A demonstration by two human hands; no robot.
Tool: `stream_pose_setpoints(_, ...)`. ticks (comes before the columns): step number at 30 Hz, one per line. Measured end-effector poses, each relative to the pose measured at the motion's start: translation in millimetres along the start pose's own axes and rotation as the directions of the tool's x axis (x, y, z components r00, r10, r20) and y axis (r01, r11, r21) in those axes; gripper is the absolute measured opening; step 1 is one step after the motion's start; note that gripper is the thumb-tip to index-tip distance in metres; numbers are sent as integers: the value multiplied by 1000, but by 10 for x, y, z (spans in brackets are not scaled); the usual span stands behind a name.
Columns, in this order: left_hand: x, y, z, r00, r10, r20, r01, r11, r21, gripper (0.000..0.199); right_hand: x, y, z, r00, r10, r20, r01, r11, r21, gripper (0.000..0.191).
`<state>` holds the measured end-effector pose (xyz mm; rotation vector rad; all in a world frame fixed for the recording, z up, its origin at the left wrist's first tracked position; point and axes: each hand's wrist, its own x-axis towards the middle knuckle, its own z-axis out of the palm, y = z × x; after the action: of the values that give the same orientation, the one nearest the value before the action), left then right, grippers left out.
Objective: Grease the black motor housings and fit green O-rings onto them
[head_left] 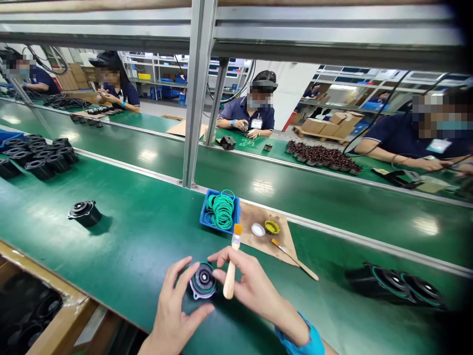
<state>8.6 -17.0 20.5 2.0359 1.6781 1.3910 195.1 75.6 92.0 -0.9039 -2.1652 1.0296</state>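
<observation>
Workbench (129,251), green and glossy, spans the frame from left edge to lower right, with an open cardboard box (64,315) at its lower-left edge. A brown cardboard sheet (247,209) lies right of center, beside a blue tray (202,217) of green rings. Below them, the left hand (172,305) curves loosely around the left side of a black housing, fingers spread and thumb apart from the index finger; whether the fingertips press the rim, I cannot tell. The right hand (254,283) grasps a brush among its fingers, with index finger and thumb near the housing's right side. The black housing (204,279) is at lower center, between the hands. Its round face points up toward the camera, its central axis runs roughly upright from the bench, and a lug juts toward the lower left. It looks dark and stepped in concentric circles, with a pale metallic rim and a small bright center. The brush (229,283) points its orange bristles up, its pale wooden handle slanting slightly down-left. A thin green ring (195,282) circles the housing's face.
</observation>
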Motion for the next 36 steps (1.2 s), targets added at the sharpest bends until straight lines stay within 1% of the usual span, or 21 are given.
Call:
stream_pose_setpoints(3,49,-5,-56,996,83,27,-86,991,102,55,-112,25,-2,992,-119,49,122,990,-68,22)
stream_pose_setpoints(6,99,-22,-94,993,113,30,-116,986,121,50,-163,52,32,976,-215,33,217,968,-122,32)
stream_pose_setpoints(8,125,-31,-105,991,135,12,-135,984,117,48,-183,67,65,954,-300,8,294,932,-210,32)
stream_pose_setpoints(11,128,-38,-86,980,194,-47,-186,973,136,42,-231,95,124,885,-464,-35,416,822,-389,16)
stream_pose_setpoints(13,100,-36,-53,968,235,-87,-220,963,157,36,-278,111,157,833,-550,-62,460,750,-476,8)
stream_pose_setpoints(14,80,-33,-32,962,251,-105,-232,958,166,32,-301,115,168,812,-580,-70,473,723,-504,8)
stream_pose_setpoints(17,21,-9,25,950,277,-146,-252,953,168,18,-347,116,170,759,-649,-55,518,653,-552,20)
stream_pose_setpoints(20,-9,31,60,940,286,-184,-263,954,141,8,-353,116,152,736,-677,5,570,616,-544,33)
stream_pose_setpoints(21,-12,46,67,939,284,-193,-262,956,131,8,-352,119,150,735,-677,22,583,616,-530,35)
stream_pose_setpoints(23,-13,76,79,942,270,-200,-252,961,111,15,-349,130,159,735,-676,48,601,618,-507,38)
stream_pose_setpoints(26,-13,100,84,948,250,-200,-237,968,86,25,-346,142,189,717,-694,72,631,601,-491,40)
stream_pose_setpoints(27,-13,100,80,947,251,-200,-238,967,87,25,-344,139,195,718,-692,68,635,612,-472,39)
stream_pose_setpoints(28,-11,97,73,947,251,-198,-238,967,89,24,-342,133,197,729,-683,45,631,645,-432,35)
stream_pose_setpoints(29,-8,91,64,949,243,-199,-231,969,82,21,-342,123,191,754,-656,-1,610,702,-368,30)
stream_pose_setpoints(30,-3,82,55,955,219,-199,-209,975,68,14,-344,108,179,798,-601,-55,566,777,-277,23)
stream_pose_setpoints(31,3,73,46,964,178,-197,-172,984,49,7,-350,90,160,853,-512,-102,493,854,-168,16)
stream_pose_setpoints(32,11,63,39,973,122,-196,-119,993,28,13,-361,69,134,903,-406,-141,404,914,-48,13)
stream_pose_setpoints(33,19,53,35,981,55,-184,-55,998,8,28,-374,46,104,940,-295,-169,310,948,72,17)
stream_pose_setpoints(34,29,43,34,987,-12,-159,10,1000,-10,45,-389,24,73,964,-187,-190,222,957,184,26)
stream_pose_setpoints(35,38,33,36,990,-66,-124,63,998,-26,59,-403,2,41,974,-90,-206,149,946,288,35)
stream_pose_setpoints(36,47,23,40,992,-104,-78,101,994,-41,69,-414,-17,11,974,-4,-227,93,920,381,42)
